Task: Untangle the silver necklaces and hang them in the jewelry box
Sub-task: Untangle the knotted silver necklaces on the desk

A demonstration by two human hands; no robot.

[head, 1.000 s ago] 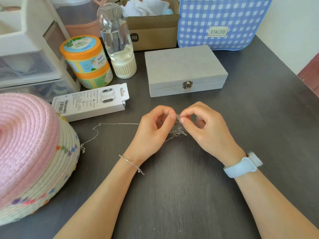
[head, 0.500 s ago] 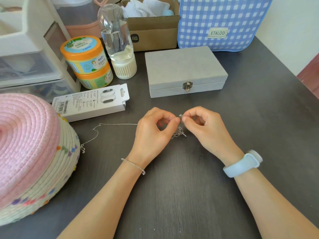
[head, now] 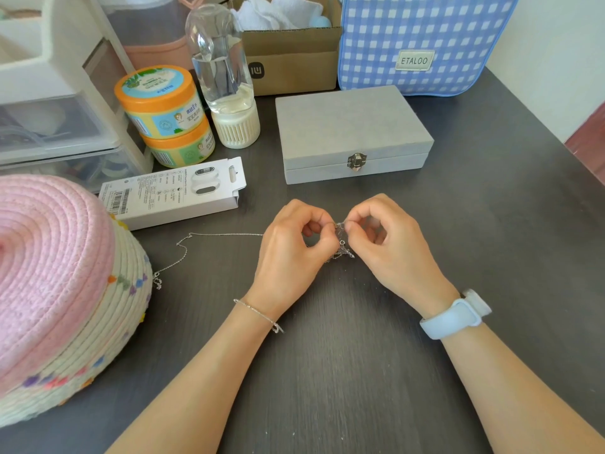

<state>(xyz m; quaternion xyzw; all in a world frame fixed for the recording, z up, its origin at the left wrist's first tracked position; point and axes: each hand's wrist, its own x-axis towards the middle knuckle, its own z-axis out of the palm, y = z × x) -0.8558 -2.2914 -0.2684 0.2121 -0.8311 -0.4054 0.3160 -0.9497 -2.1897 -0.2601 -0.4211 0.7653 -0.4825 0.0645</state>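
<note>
Silver chain, knotted into a small clump, hung between our two hands above the dark table (head: 327, 371) as we worked at the necklaces (head: 342, 249). Our left hand (head: 291, 247) pinched the tangle from one side, thumb and forefinger pressed together on it; our right hand (head: 389, 244) pinched it from the other, fingertips meeting at the top of the knot. One loose strand (head: 209, 235) trailed away to the left across the tabletop, ending just beside the woven basket (head: 65, 290) with its pink lid. The grey jewelry box (head: 347, 126) sat behind our hands, near but apart from them, its lid down and its metal clasp (head: 357, 161) apparently fastened.

By our reading, the untangling was in its early stage and nothing had been hung. The risks looked plain enough: pulling the two pinches apart too firmly could tighten the knot rather than loosen it, or strain a fine link. The trailing strand could also snag on the basket's rough weave or on the white carton (head: 176, 191) if the clump were lifted quickly. With both hands occupied, the box had yet to be opened.
</note>
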